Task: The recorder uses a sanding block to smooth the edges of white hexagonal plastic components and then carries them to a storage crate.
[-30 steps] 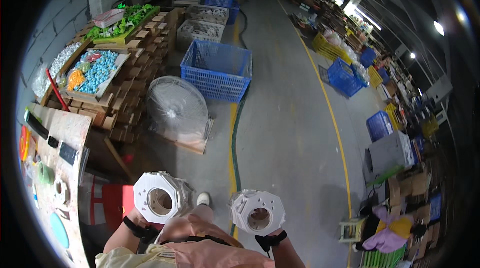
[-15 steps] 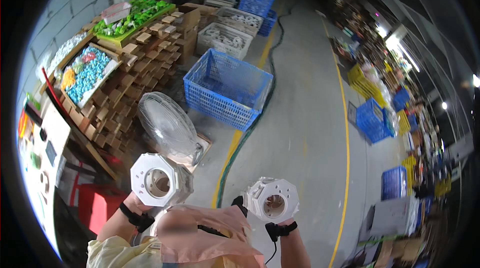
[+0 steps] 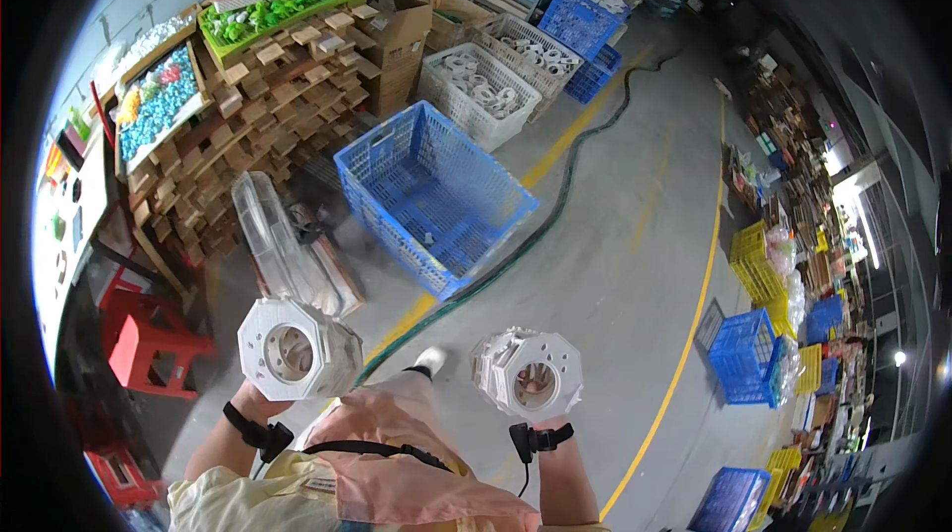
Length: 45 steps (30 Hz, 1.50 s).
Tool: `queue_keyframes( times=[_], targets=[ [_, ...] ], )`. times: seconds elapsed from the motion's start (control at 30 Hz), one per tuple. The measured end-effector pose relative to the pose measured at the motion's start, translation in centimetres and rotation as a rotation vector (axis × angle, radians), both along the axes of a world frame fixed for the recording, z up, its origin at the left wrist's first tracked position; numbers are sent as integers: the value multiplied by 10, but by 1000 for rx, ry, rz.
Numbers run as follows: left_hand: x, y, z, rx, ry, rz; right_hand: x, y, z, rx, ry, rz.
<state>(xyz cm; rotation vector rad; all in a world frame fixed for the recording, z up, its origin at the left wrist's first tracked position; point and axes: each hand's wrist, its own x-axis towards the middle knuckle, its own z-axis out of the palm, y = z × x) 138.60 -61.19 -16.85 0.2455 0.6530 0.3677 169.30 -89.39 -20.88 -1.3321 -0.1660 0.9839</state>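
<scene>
My left hand (image 3: 260,403) is closed round a stack of white octagonal pieces (image 3: 342,358) with a round hole through the middle. A similar white octagonal stack (image 3: 491,358) is in my right hand (image 3: 548,424), and fingers show through its hole. Both stacks are held up in front of my body, apart from each other, with their holed faces toward me. Each wrist wears a black strap. Ahead on the floor stands a blue plastic crate (image 3: 392,225) with a small pale bit on its bottom. The undersides of both stacks are hidden.
A standing fan (image 3: 273,225) is left of the crate. Behind are white crates (image 3: 476,116) of white parts and stacked wooden pieces (image 3: 248,116). A green hose (image 3: 540,232) runs along the floor. Red stools (image 3: 159,354) stand left; blue crates (image 3: 739,354) line the right.
My view has shifted forward and turned left; the fan and blue crate are seen from more above. A white shoe now shows below. Both stacks stay in my hands.
</scene>
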Motion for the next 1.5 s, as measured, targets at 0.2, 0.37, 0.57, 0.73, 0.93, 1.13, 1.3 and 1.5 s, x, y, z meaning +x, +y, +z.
queue_keyframes(
  times=[0.2, 0.37, 0.57, 0.73, 0.93, 1.13, 1.3, 1.5],
  targets=[
    [153, -3, -45, -2, -36, 143, 167, 4, -35, -41, 9, 64],
    [285, -5, -55, -3, -46, 240, 305, 9, -40, -57, 4, 118],
    [420, -4, -72, 31, -77, 373, 467, 49, -59, -3, -7, 218],
    [528, -29, -104, 63, -102, 583, 617, 105, -97, 44, -29, 448],
    [638, -71, -86, 201, 2, 763, 743, 194, -114, 56, 30, 756],
    [685, -78, -72, 121, 146, 1042, 787, 306, -127, 76, 91, 973],
    [698, -56, -109, 118, 55, 1296, 772, 412, -162, 80, 67, 1155],
    [714, -32, -109, 94, 111, 1655, 723, 552, -146, 42, 72, 1415]
  ],
)
